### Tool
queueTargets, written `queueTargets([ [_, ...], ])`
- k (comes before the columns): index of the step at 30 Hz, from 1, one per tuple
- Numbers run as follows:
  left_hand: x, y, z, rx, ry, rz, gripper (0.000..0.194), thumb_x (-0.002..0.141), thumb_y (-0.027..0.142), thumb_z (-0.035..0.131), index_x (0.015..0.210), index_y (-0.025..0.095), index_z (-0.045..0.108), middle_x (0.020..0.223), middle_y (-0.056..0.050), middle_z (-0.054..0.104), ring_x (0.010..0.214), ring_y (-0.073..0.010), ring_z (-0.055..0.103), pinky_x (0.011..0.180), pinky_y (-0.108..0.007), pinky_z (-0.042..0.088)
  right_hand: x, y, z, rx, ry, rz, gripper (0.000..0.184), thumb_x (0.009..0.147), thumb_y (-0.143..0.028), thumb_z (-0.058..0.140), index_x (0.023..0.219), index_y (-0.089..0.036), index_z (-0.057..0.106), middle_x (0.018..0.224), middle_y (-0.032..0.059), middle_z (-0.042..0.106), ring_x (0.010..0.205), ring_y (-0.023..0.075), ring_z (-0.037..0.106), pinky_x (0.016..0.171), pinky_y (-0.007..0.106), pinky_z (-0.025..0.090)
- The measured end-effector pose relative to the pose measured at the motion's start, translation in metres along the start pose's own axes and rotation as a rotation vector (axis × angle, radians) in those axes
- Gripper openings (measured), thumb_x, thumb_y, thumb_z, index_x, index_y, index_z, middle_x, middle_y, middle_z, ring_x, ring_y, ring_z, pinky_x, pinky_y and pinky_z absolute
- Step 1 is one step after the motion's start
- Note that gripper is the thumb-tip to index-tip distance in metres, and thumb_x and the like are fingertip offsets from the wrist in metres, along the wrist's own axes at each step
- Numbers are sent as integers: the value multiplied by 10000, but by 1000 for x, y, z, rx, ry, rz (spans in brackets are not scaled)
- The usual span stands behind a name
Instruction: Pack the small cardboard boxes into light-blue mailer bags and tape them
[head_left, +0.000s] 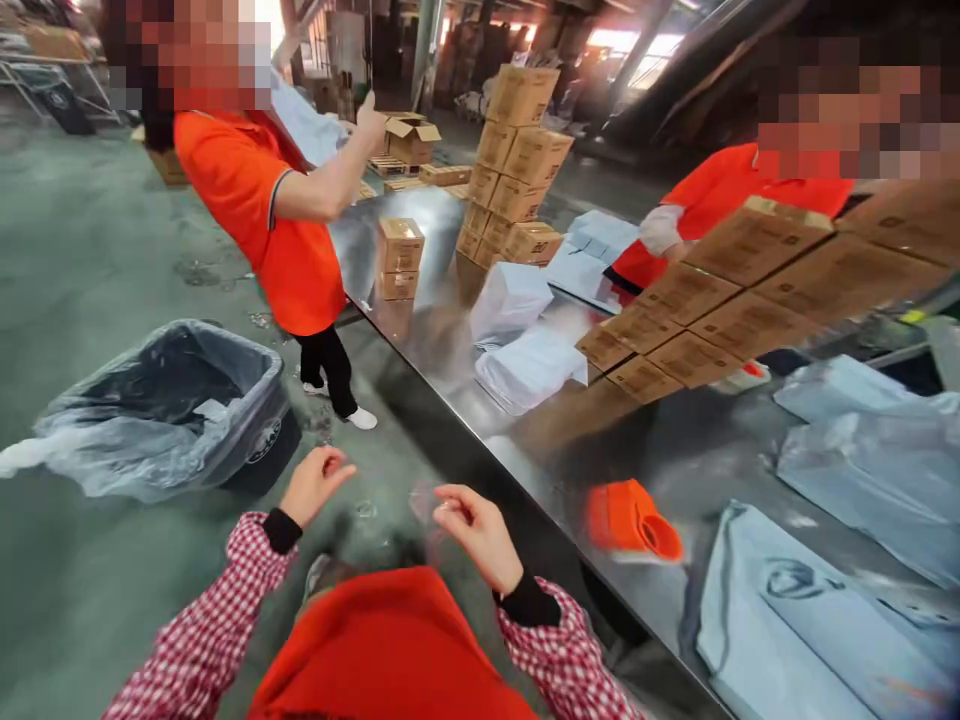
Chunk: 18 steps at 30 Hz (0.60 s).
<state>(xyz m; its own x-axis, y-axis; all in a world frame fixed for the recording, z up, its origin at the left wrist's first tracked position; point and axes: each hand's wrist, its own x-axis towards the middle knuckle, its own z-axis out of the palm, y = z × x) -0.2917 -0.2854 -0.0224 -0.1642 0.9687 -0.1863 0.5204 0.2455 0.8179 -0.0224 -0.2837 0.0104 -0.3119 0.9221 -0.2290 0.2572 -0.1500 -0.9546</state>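
My left hand (311, 488) is over the floor, just right of a dark bin, with its fingers loosely bent and a gap at the thumb; nothing shows in it. My right hand (484, 535) is closed in a pinch beside the metal table's edge. At its fingertips hangs a faint piece of clear plastic film (424, 500), blurred and hard to see. On the metal table (517, 470), nearest my right hand, sits an orange tape dispenser (634, 520). Light grey mailing bags (810, 600) lie flat to its right.
The bin (262, 440) is lined with clear plastic. Stacked cartons (697, 310) and white packages (525, 370) stand on the table. A co-worker in an orange shirt (247, 200) is at the left side, another (720, 190) across the table. More cartons (517, 160) are piled behind.
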Motion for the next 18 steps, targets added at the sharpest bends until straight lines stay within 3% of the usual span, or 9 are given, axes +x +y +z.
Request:
queueTargets([
  [2,-17,8,-16,-111,-107,243,383,745,431,692,1059,215,651,1146,-79,683,1076,-229,611,955,-351,473,10,-5,44,70,-51,18,314,739,-348,682,997,-169,672,727,-12,633,613,122,602,623,260,521],
  [4,-29,14,-28,-167,-236,341,345,751,424,709,1025,218,666,1095,-65,697,1034,-223,620,938,-347,478,15,-7,88,117,-105,24,302,781,-375,647,1013,-183,648,788,7,654,666,140,633,663,282,557],
  [6,-34,11,-40,-210,-344,242,266,752,411,703,920,207,669,879,-29,698,851,-200,639,813,-329,506,15,-7,125,127,-128,35,304,839,-415,590,1052,-199,610,860,28,674,715,157,656,668,297,582],
  [8,-31,-3,-54,-326,-452,54,298,733,417,702,931,202,643,739,5,663,690,-176,623,674,-305,506,11,-8,152,73,-123,25,310,882,-417,535,1112,-211,559,888,34,685,691,159,663,622,293,582],
  [11,-23,-31,-74,-492,-559,-147,406,640,448,765,903,182,608,655,26,635,578,-152,603,562,-267,470,5,-8,177,-105,-81,-51,273,921,-301,458,1175,-215,509,887,29,720,719,168,694,693,306,577],
  [14,-21,-50,-91,-479,-604,-167,457,589,496,809,852,165,635,629,17,643,577,-155,621,563,-263,472,10,-6,197,-282,-83,-68,327,897,-182,478,1222,-198,509,964,51,763,912,199,720,858,340,547],
  [16,-24,-56,-100,-438,-630,-156,503,608,545,801,903,162,666,653,5,669,612,-169,646,580,-273,494,23,-2,204,-307,-119,28,372,860,-177,571,1230,-189,535,930,41,774,885,205,726,840,335,551],
  [18,-24,-60,-105,-394,-673,-127,526,646,575,784,946,155,683,718,-11,696,660,-180,666,606,-287,519,41,7,194,-261,-36,205,359,803,-203,681,1154,-186,602,821,9,762,792,192,721,779,313,564],
])
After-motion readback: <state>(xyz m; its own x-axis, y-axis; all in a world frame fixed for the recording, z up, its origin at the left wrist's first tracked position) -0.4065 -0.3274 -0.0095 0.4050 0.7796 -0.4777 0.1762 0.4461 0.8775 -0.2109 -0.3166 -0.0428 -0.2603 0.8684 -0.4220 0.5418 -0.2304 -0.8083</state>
